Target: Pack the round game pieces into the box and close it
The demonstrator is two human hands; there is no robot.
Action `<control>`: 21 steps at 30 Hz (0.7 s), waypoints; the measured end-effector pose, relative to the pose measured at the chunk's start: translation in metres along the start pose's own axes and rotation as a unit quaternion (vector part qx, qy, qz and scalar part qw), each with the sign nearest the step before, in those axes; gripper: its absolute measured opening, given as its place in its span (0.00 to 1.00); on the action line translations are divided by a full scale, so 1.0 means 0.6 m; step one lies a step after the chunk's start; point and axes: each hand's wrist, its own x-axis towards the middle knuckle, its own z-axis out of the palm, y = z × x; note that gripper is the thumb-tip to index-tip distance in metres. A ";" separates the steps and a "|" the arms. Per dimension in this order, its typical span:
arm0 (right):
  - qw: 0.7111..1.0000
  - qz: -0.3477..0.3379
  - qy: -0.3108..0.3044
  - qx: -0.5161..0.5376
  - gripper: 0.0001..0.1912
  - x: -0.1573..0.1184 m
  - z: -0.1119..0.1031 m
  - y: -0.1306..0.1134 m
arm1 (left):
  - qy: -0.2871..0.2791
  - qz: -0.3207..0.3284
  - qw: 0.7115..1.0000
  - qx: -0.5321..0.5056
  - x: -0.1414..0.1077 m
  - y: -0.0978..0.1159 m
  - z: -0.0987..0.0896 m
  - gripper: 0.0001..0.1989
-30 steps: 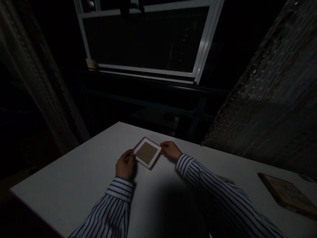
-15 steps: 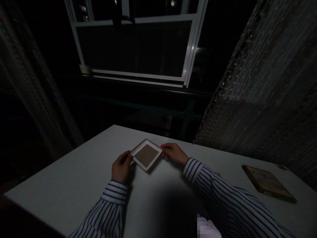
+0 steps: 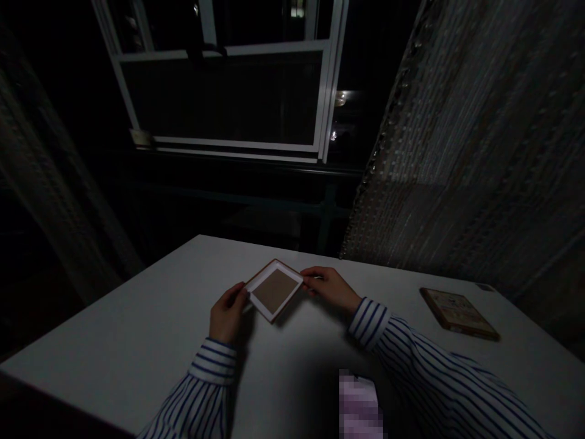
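Observation:
Both my hands hold a shallow square box half (image 3: 274,289) just above the white table (image 3: 137,317). Its open side faces me, with white inner walls, a brown-grey bottom and a thin reddish-brown outer edge. My left hand (image 3: 227,312) pinches the left corner between thumb and fingers. At the right corner, my right hand (image 3: 331,288) grips the rim with its fingertips. The box half is turned so one corner points toward me, and it casts a shadow on the tabletop.
A flat box with a printed top (image 3: 459,312) lies on the table's right side, with a small dark flat piece (image 3: 484,287) behind it. A pinkish pixelated patch (image 3: 361,405) shows at the near edge. Curtains (image 3: 434,183) and a window (image 3: 219,97) stand beyond in dim light.
My view has swung a little to the right, so the window and printed box appear farther left. The box half has turned slightly, still held in both hands.

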 end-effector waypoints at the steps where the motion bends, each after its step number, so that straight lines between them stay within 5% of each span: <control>1: 1.000 -0.003 0.003 0.000 0.10 -0.007 -0.005 0.000 | -0.004 0.001 1.000 -0.001 -0.005 0.003 0.004 0.21; 21: 0.996 0.014 0.065 0.057 0.17 -0.145 -0.099 0.043 | -0.118 -0.042 0.985 -0.116 -0.071 0.013 0.112 0.21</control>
